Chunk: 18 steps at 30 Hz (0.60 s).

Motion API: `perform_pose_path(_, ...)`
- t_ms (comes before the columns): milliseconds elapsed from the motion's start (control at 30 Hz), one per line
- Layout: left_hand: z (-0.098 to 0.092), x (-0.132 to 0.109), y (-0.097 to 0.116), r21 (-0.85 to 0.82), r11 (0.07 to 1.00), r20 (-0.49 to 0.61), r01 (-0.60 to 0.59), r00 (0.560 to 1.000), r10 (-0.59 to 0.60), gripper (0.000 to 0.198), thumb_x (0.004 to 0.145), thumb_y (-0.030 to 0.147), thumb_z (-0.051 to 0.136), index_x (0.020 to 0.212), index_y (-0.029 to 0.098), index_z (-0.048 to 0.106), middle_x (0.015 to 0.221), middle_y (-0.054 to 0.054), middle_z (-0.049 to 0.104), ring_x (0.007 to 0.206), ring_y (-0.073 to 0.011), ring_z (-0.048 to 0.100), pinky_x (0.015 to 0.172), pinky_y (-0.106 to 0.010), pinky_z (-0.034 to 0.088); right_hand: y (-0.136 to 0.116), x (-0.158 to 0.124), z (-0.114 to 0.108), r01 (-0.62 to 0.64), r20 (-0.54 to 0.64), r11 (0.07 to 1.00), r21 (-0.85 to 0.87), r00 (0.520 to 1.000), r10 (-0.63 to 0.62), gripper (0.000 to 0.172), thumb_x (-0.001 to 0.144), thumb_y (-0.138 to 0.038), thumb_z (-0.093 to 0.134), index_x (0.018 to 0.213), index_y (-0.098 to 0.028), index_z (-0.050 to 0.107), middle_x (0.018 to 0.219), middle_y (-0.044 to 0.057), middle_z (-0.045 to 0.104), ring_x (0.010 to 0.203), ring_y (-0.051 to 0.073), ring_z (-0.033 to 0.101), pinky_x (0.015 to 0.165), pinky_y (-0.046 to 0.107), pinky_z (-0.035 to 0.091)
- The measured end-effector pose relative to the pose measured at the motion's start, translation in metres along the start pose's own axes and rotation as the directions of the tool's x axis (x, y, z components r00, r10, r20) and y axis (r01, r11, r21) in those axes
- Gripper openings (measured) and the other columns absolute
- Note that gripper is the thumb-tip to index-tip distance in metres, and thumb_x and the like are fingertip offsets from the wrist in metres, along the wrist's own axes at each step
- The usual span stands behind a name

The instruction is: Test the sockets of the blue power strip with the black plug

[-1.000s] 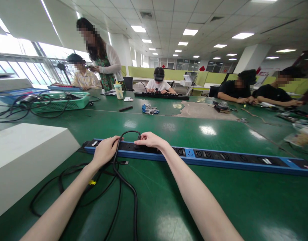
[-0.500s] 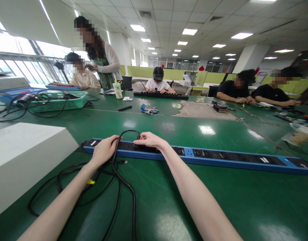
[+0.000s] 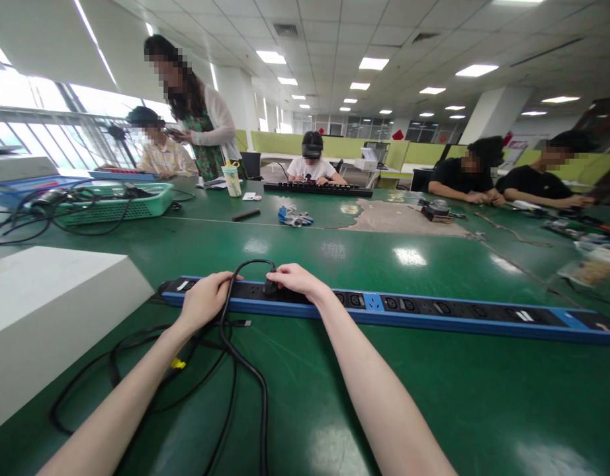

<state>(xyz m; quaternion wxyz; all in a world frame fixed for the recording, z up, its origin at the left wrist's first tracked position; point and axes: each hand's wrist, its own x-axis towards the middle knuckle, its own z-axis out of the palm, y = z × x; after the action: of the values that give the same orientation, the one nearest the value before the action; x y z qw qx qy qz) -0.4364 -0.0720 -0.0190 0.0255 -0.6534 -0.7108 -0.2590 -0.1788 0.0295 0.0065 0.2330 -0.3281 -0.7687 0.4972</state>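
Observation:
A long blue and black power strip (image 3: 424,320) lies across the green table in front of me. My left hand (image 3: 206,297) is closed around the strip near its left end, thumb along the top. With its fingers pinched, my right hand (image 3: 298,281) holds a black plug (image 3: 270,285) at the strip's sockets. Whether the pins are fully in a socket cannot be seen. From the plug a thick black power cord (image 3: 259,377) arches up, passes beside my left hand and runs down toward me. Thinner black cables (image 3: 61,413) lie looped under my left forearm.
A white box (image 3: 61,317) stands at the left. Behind it is a green basket (image 3: 146,206) with cables. Gloves (image 3: 295,216), a dark bar (image 3: 246,215) and a cup (image 3: 232,180) are farther back. Several people sit or stand around the table.
My right hand's fingers have shifted slightly on the plug, leaving more of it in sight. My left hand stays on the strip; the view has moved a little.

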Motion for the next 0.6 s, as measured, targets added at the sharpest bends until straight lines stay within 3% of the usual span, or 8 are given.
perform_pose_path(600, 0.002, 0.001, -0.001, 0.027, 1.0, 0.006, -0.009, 1.0, 0.009, 0.044, 0.101, 0.035, 0.036, 0.124, 0.037, 0.073, 0.118, 0.003, 0.078, 0.107, -0.0221, 0.07, 0.084, -0.03, 0.049, -0.007, -0.014, -0.003, 0.012, -0.086, 0.995, 0.104, 0.996, -0.004, 0.053, 0.07, -0.069, 0.077, 0.068, -0.02, 0.056, 0.067, -0.004, 0.054, 0.068, 0.014, 0.046, 0.063, 0.026, 0.032)
